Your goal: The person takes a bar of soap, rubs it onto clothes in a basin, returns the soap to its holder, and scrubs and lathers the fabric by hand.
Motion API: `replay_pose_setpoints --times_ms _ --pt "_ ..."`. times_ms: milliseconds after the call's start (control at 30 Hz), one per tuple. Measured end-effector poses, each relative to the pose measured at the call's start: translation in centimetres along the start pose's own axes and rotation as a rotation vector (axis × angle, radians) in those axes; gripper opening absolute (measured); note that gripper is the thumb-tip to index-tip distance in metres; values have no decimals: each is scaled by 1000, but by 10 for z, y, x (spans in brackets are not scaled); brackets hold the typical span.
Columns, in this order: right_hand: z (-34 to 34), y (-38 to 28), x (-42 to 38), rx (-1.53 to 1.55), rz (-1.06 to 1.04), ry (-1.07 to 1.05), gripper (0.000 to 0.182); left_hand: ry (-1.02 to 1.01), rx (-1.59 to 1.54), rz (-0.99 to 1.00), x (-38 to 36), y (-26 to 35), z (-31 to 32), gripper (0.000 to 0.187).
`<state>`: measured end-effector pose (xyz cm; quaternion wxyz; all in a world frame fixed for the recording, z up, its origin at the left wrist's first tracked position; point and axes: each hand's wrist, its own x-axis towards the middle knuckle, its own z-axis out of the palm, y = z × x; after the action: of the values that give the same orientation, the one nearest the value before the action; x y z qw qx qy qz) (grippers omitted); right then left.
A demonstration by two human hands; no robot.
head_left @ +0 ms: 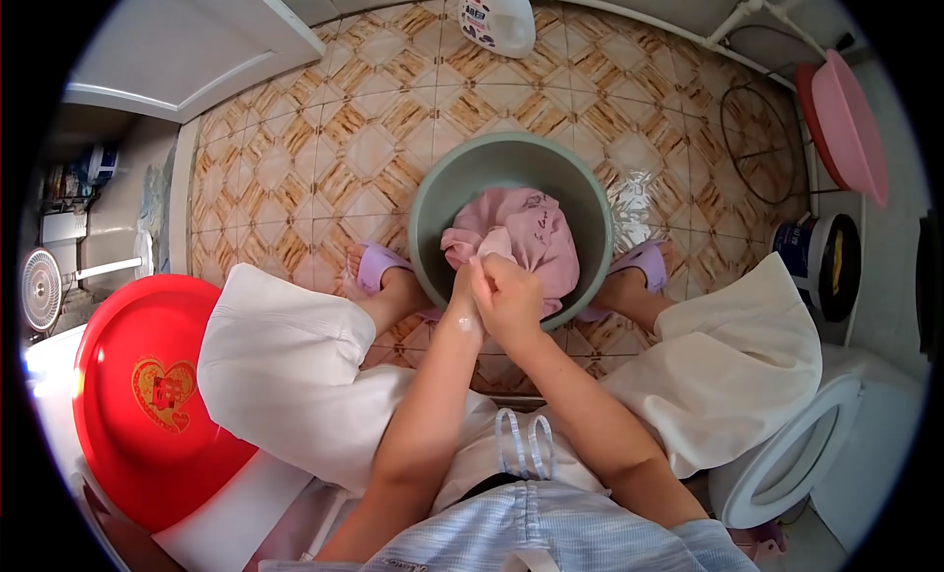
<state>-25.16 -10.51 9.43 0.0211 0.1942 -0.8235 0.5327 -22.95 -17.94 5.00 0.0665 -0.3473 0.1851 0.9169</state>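
A pink garment (536,233) with dark lettering lies bunched in a grey-green basin (429,213) on the floor between my feet. My right hand (509,295) is closed in a fist over a gathered bit of the garment, which pokes up above the fingers. Pressed against it is my left hand (466,295), its fingers mostly hidden, closed on the same cloth. A patch of white foam shows on my left wrist. Both hands are over the near part of the basin.
A white detergent bottle (500,20) stands beyond the basin. A red basin (138,454) sits at left, near a fan (41,289). At right are a pink basin (851,130), a dark bucket (821,262) and a toilet (798,454). The tiled floor looks wet beside the basin.
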Motion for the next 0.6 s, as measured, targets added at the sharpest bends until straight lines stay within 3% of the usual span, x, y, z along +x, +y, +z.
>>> replay_pose_setpoints --times_ms 67,133,167,200,233,267,333,400,467,500,567,600 --pt "-12 42 20 -216 168 -32 30 -24 4 -6 -8 7 13 32" --pt "-32 74 30 -315 267 -82 28 128 140 105 -28 24 55 14" --pt "-40 73 34 -314 270 -76 28 231 338 302 -22 29 44 33" --pt "-49 65 39 -42 345 -117 24 319 324 467 -17 36 44 38" --pt "-59 58 43 231 415 -160 21 191 337 563 -13 47 33 36" --pt "-72 51 47 232 415 -164 21 169 310 593 -18 56 28 26" --pt "-92 39 54 345 573 -765 20 198 194 672 -21 61 28 17" --pt "-91 47 53 355 673 -737 16 192 179 718 -18 61 23 16" --pt "-79 63 50 140 -82 -316 19 187 160 762 -18 60 24 15" --pt "-80 60 50 140 -84 -317 19 196 184 747 -20 58 29 16" --pt "-82 49 49 127 267 -264 20 203 205 736 -20 54 33 18" --pt "-77 47 47 125 263 -265 20 178 190 711 -18 52 31 15"
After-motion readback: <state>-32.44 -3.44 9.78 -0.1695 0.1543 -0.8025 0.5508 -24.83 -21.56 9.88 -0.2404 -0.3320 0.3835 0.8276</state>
